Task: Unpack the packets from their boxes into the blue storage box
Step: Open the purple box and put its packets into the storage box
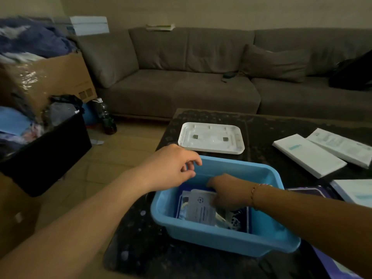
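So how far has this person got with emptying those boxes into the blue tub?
Partly done. Several packets already lie in the blue storage box. In hand: the right hand is down inside it on those packets, while the left hand hovers at its far rim, holding nothing. Left: two white boxes lie on the table to the right; whether they are emptied cannot be told.

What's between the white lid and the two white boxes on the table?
In the head view, only bare dark tabletop lies between the white lid and the two white boxes; nothing sits in that stretch.
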{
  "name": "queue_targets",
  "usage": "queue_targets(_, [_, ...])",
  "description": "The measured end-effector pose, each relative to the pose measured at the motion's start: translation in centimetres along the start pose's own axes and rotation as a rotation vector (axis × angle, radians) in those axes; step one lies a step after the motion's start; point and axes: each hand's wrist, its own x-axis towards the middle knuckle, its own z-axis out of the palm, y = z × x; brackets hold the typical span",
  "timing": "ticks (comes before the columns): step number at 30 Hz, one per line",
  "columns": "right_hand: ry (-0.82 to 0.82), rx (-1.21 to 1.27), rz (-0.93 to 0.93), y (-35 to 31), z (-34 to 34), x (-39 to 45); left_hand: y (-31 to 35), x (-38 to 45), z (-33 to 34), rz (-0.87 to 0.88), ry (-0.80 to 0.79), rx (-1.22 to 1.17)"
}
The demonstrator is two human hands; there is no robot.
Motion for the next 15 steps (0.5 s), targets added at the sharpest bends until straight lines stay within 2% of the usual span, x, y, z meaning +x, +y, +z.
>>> queue_targets(8, [0.122,-0.111,-0.157,0.0,0.7,-1.9,0.1,0.1,0.1,-0.017,0.032,0.013])
queue_targets(10, [0.049,-0.190,-0.167,0.0,0.5,-2.7,0.1,0.0,0.1,-0.030,0.046,0.003])
queue_targets(12, [-0.100,-0.237,-0.143,0.2,0.4,-3.2,0.2,-0.2,0.1,-0.032,0.058,-0.003])
queue_targets(15, [-0.288,-0.322,-0.202,0.3,0.7,-3.2,0.3,-0.3,0.1,-0.021,0.081,-0.003])
